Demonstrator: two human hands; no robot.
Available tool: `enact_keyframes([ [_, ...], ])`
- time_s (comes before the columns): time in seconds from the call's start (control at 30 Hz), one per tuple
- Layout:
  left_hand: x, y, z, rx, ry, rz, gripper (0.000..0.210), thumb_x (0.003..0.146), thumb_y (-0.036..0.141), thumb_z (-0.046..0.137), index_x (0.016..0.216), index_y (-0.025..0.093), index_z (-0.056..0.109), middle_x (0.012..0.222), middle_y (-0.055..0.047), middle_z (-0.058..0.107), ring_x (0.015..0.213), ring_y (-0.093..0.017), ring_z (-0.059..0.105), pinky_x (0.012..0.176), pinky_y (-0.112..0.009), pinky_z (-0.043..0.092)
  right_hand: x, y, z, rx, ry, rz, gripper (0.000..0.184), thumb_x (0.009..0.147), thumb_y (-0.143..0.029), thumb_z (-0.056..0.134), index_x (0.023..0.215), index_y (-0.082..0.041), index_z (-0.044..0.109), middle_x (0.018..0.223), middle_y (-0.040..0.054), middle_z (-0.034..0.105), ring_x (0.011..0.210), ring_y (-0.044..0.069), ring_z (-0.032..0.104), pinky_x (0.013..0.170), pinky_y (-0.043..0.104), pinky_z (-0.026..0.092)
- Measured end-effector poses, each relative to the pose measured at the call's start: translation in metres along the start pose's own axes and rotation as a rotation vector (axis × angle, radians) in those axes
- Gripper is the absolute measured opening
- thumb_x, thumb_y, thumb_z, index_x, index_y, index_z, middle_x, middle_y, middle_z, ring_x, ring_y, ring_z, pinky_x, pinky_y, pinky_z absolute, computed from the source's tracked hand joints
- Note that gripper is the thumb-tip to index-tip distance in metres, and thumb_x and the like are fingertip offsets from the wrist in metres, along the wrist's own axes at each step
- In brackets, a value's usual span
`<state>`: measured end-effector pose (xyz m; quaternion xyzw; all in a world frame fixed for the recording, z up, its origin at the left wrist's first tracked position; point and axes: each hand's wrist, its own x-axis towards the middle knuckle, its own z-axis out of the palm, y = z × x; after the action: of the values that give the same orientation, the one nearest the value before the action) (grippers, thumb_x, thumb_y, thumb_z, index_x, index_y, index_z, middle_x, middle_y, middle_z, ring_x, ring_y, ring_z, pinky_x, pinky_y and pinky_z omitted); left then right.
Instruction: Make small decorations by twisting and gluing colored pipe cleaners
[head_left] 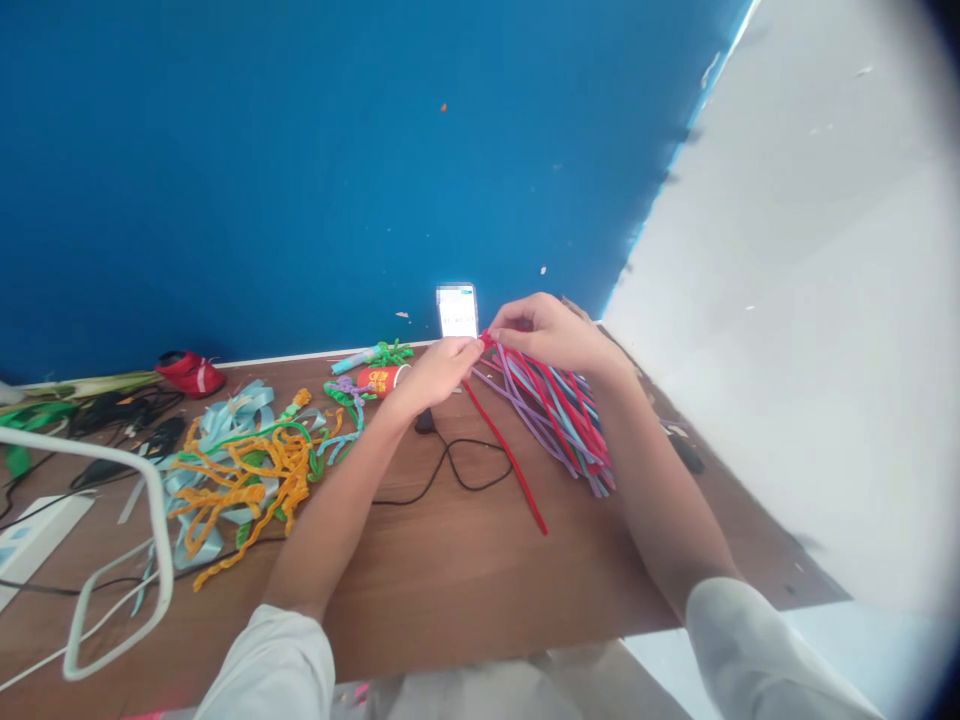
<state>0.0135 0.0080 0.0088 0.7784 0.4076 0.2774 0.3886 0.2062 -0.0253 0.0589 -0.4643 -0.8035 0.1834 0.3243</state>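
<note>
My left hand (442,372) and my right hand (553,332) meet near the back of the table, both closed with fingertips pinched together. Between them is a red pipe cleaner (508,456), bunched or twisted at the fingertips. Its straight tail slants down toward the front right over the wood. Beneath my right hand and forearm lies a thick bundle of pipe cleaners (551,420) in purple, red, pale blue and dark colours. My fingers partly hide the worked end, so its exact shape cannot be made out.
A lit phone (457,312) leans on the blue wall. To the left are a red can (381,380), orange twisted pipe cleaners (255,470), pale blue ribbon (244,412) and a white curved frame (159,530). A black cable (450,462) loops across the brown table (480,590).
</note>
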Motion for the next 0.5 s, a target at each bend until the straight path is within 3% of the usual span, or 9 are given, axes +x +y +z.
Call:
enact_keyframes([
  [0.2, 0.003, -0.001, 0.009, -0.052, 0.175, 0.036, 0.036, 0.096, 0.041, 0.039, 0.069, 0.019, 0.042, 0.057, 0.004, 0.040, 0.050, -0.009, 0.032, 0.049, -0.023, 0.021, -0.001, -0.010, 0.003, -0.042, 0.035, 0.011, 0.018, 0.080, -0.013, 0.051, 0.074, -0.013, 0.068, 0.061, -0.0022, 0.054, 0.059, 0.010, 0.042, 0.060, 0.028, 0.029],
  [0.3, 0.003, 0.002, 0.012, -0.190, 0.234, 0.068, 0.034, 0.097, 0.041, 0.041, 0.070, 0.019, 0.041, 0.057, 0.005, 0.036, 0.049, -0.008, 0.029, 0.048, -0.022, 0.019, -0.001, -0.008, 0.005, -0.004, 0.017, 0.012, 0.018, 0.082, -0.014, 0.051, 0.071, -0.013, 0.066, 0.060, -0.0025, 0.052, 0.059, 0.010, 0.041, 0.057, 0.027, 0.028],
  [0.5, 0.000, 0.009, 0.017, -0.529, 0.180, 0.128, 0.036, 0.097, 0.044, 0.046, 0.071, 0.020, 0.036, 0.056, 0.009, 0.026, 0.043, -0.004, 0.020, 0.042, -0.018, 0.014, -0.001, 0.001, 0.000, 0.218, -0.107, 0.048, 0.019, 0.086, -0.020, 0.054, 0.072, -0.014, 0.065, 0.054, -0.0034, 0.054, 0.050, 0.008, 0.042, 0.052, 0.025, 0.031],
])
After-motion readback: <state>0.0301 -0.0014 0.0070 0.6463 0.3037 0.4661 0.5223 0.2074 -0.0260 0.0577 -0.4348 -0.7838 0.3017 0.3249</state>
